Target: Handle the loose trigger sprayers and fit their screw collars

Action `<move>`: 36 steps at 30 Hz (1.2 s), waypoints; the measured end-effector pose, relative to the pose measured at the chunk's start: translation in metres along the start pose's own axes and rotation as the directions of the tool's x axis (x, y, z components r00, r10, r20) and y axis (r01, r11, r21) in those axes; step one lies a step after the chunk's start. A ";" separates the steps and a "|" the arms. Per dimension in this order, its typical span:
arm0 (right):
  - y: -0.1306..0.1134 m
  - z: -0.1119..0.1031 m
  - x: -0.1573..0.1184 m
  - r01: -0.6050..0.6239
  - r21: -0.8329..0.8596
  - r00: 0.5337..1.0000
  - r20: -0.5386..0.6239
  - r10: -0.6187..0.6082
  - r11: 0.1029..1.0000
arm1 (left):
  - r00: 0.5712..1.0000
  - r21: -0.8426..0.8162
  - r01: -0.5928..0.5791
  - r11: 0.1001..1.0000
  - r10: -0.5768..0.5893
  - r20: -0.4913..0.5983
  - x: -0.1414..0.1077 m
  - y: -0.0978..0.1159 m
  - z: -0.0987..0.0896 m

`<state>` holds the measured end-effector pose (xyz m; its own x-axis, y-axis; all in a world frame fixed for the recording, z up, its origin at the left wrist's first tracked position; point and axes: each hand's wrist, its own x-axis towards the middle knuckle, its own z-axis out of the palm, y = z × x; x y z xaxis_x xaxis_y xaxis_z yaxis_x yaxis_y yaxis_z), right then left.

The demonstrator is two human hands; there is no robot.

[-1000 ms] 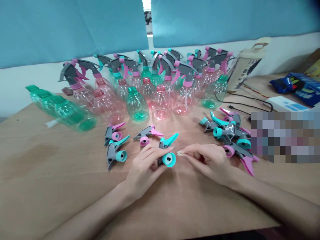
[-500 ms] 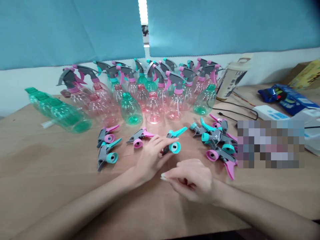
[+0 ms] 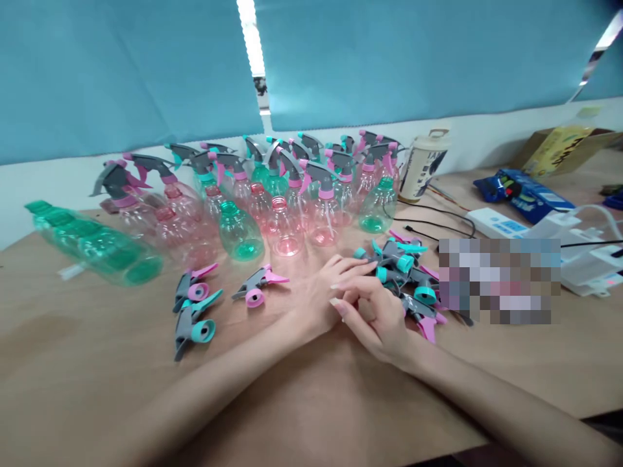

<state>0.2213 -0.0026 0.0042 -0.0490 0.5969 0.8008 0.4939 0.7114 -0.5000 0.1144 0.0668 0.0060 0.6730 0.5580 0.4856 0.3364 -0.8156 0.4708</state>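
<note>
My left hand (image 3: 331,292) is stretched out flat to the right, its fingertips at the near left edge of a pile of spray heads. On top of that pile lies a grey spray head with a teal collar and trigger (image 3: 403,262), just beyond the fingertips. In front of the left hand and overlapping it is my right hand (image 3: 379,318). Its thumb and forefinger are a little apart with nothing visible between them, and the other fingers curl in. To the left lie a pink-collared spray head (image 3: 254,297) and a teal-collared one (image 3: 202,331).
Behind stand several pink and green spray bottles (image 3: 241,240), many with heads fitted. Green bottles (image 3: 117,250) lie on their sides at left. A white power strip (image 3: 496,224), black cable (image 3: 438,214), blue packet (image 3: 525,194) and tall cup (image 3: 423,168) are at right.
The teal-collared spray head has left my left hand and lies on the right-hand pile. My left hand has moved right; my right thumb and forefinger have parted. The view has turned right.
</note>
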 end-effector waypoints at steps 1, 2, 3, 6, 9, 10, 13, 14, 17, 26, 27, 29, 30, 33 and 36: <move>0.001 0.000 0.000 -0.008 0.007 1.000 0.007 0.008 1.000 | 1.000 0.000 -0.010 1.000 0.010 0.023 -0.009 -0.002 -0.005; 0.001 -0.001 0.000 -0.017 0.007 1.000 0.015 0.017 1.000 | 1.000 0.012 -0.009 1.000 0.008 0.019 -0.018 -0.003 -0.010; 0.001 -0.001 0.000 -0.030 0.000 0.999 0.022 0.030 1.000 | 1.000 0.032 0.014 0.999 -0.015 0.014 -0.028 -0.005 -0.016; 0.001 -0.001 -0.002 -0.077 -0.037 0.994 0.074 0.079 0.996 | 0.991 0.105 0.136 0.985 -0.137 0.001 -0.059 -0.006 -0.036; 0.001 0.002 -0.005 -0.126 -0.080 0.978 0.156 0.137 0.989 | 0.971 0.169 0.237 0.957 -0.240 -0.007 -0.088 -0.002 -0.056; 0.001 0.004 -0.007 -0.138 -0.090 0.971 0.183 0.152 0.986 | 0.964 0.178 0.263 0.948 -0.266 -0.006 -0.096 0.001 -0.063; 0.002 0.011 -0.010 -0.199 -0.105 0.939 0.263 0.220 0.974 | 0.952 0.189 0.302 0.934 -0.305 -0.013 -0.118 0.006 -0.078; 0.003 0.013 -0.011 -0.227 -0.109 0.924 0.291 0.249 0.968 | 0.950 0.190 0.308 0.932 -0.311 -0.017 -0.123 0.006 -0.081; 0.003 0.020 -0.010 -0.283 -0.125 0.870 0.385 0.309 0.951 | 0.945 0.179 0.326 0.928 -0.327 -0.029 -0.136 0.007 -0.090; -0.015 0.050 0.014 -0.198 -0.241 0.793 0.530 0.300 0.950 | 0.933 0.063 0.356 0.932 -0.352 -0.072 -0.153 0.006 -0.100; -0.017 0.056 0.018 -0.181 -0.240 0.799 0.530 0.284 0.954 | 0.934 0.050 0.352 0.935 -0.348 -0.079 -0.153 0.007 -0.101; -0.018 0.066 0.025 -0.145 -0.234 0.814 0.525 0.250 0.961 | 0.934 0.032 0.348 0.937 -0.343 -0.094 -0.154 0.009 -0.102; -0.017 0.071 0.028 -0.123 -0.236 0.820 0.524 0.233 0.964 | 0.934 0.024 0.348 0.937 -0.344 -0.098 -0.156 0.010 -0.103; -0.016 0.086 0.033 -0.061 -0.268 0.822 0.533 0.201 0.962 | 0.924 0.007 0.362 0.932 -0.358 -0.134 -0.163 0.012 -0.106; -0.017 0.096 0.034 -0.013 -0.343 0.816 0.539 0.208 0.939 | 0.914 0.024 0.370 0.929 -0.360 -0.186 -0.173 0.014 -0.111</move>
<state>0.1276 0.0410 0.0084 -0.4050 0.8351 0.3722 0.7626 0.5331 -0.3664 -0.0701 -0.0241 0.0107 0.3717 0.8322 0.4114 0.5772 -0.5542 0.5997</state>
